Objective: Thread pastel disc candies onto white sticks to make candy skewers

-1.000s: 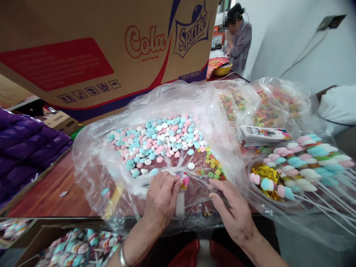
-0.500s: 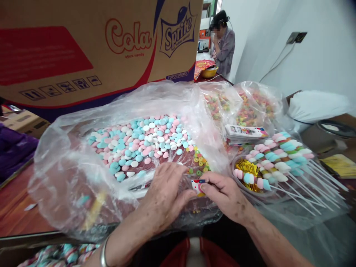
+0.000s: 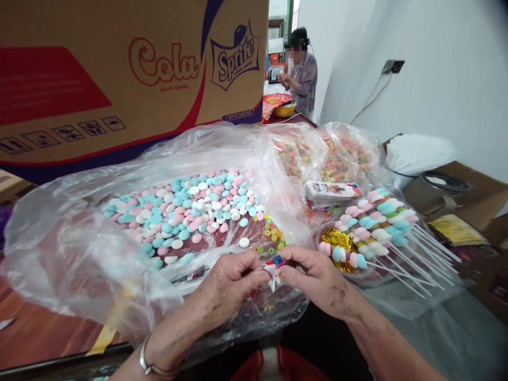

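Between my two hands is a small printed plastic wrapper [image 3: 273, 266], white with red and blue marks. My left hand [image 3: 229, 279] pinches its left edge, and my right hand [image 3: 319, 276] grips the other side with thumb and fingers. Just beyond them, pink, blue and white marshmallow candies [image 3: 198, 203] lie spread on clear plastic sheeting [image 3: 59, 211]. Small yellow and green ring candies [image 3: 273, 233] sit close to my fingertips. To the right, several marshmallow skewers [image 3: 383, 219] on white sticks rest over a round tub [image 3: 323, 233] holding gold twist ties [image 3: 337, 241].
A stack of printed wrappers [image 3: 333, 191] lies on bagged gummy candies [image 3: 296, 156]. A large cardboard carton [image 3: 166, 111] blocks the back left. Another person [image 3: 305, 79] works at the back near a yellow bowl [image 3: 284, 110]. An open cardboard box [image 3: 482, 182] stands right.
My left hand, open before, has closed on the wrapper beside my right hand. The wrapper is now bunched and raised slightly. The view has shifted, and the other person's hands have lowered.
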`<control>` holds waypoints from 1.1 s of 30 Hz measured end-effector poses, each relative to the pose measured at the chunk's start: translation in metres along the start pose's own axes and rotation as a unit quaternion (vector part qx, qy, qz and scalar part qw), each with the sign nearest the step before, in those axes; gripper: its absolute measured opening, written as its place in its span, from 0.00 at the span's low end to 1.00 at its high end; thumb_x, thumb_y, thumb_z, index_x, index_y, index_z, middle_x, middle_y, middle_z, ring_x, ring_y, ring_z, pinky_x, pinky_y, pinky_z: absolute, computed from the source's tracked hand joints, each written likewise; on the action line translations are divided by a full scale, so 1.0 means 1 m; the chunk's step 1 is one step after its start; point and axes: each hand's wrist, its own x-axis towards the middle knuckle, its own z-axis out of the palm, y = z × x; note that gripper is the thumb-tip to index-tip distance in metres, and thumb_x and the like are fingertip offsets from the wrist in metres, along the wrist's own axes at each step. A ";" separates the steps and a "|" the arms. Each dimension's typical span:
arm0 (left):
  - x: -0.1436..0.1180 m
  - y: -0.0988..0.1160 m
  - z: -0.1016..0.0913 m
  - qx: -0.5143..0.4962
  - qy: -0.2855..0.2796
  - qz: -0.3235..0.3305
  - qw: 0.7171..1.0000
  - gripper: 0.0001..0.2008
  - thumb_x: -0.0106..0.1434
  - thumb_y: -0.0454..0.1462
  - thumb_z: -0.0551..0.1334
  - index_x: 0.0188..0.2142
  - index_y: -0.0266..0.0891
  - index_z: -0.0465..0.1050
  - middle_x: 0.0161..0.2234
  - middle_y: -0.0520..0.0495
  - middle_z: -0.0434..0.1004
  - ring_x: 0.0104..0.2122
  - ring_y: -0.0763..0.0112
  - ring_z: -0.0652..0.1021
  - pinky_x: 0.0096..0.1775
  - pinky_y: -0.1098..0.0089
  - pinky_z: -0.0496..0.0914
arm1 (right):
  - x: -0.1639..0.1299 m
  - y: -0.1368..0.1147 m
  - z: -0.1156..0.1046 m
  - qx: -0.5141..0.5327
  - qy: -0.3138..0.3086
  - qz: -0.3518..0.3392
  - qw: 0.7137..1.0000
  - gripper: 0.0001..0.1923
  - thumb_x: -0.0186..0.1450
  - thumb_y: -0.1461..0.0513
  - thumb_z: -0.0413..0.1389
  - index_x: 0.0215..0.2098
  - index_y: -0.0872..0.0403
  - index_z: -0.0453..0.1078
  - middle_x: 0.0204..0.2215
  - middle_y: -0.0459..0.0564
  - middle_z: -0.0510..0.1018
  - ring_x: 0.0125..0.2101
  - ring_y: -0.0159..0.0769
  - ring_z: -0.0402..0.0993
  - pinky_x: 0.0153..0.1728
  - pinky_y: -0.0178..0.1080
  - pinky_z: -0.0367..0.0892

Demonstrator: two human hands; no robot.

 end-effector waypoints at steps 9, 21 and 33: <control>0.000 -0.012 0.011 -0.004 0.017 0.033 0.999 0.09 0.65 0.43 0.60 0.32 0.41 0.70 0.23 0.57 0.68 0.24 0.74 0.68 0.26 0.76 0.63 | -0.003 0.005 0.005 -0.082 0.101 -0.052 0.990 0.10 0.67 0.61 0.53 0.27 0.54 0.67 0.23 0.41 0.66 0.26 0.28 0.62 0.28 0.31 0.58; 0.006 -0.026 0.009 0.081 0.079 0.156 0.981 0.10 0.67 0.40 0.58 0.33 0.44 0.78 0.25 0.54 0.77 0.25 0.71 0.76 0.29 0.76 0.68 | -0.068 0.010 -0.098 -0.532 0.224 -0.130 0.806 0.09 0.70 0.63 0.49 0.42 0.53 0.71 0.37 0.53 0.78 0.39 0.41 0.70 0.43 0.43 0.64; 0.021 -0.033 0.005 0.047 -0.003 0.153 0.987 0.09 0.66 0.38 0.59 0.32 0.42 0.78 0.29 0.52 0.79 0.30 0.70 0.77 0.34 0.75 0.69 | -0.102 0.040 -0.135 -0.643 0.149 -0.102 0.744 0.13 0.71 0.63 0.46 0.36 0.54 0.72 0.28 0.52 0.74 0.31 0.40 0.66 0.35 0.42 0.60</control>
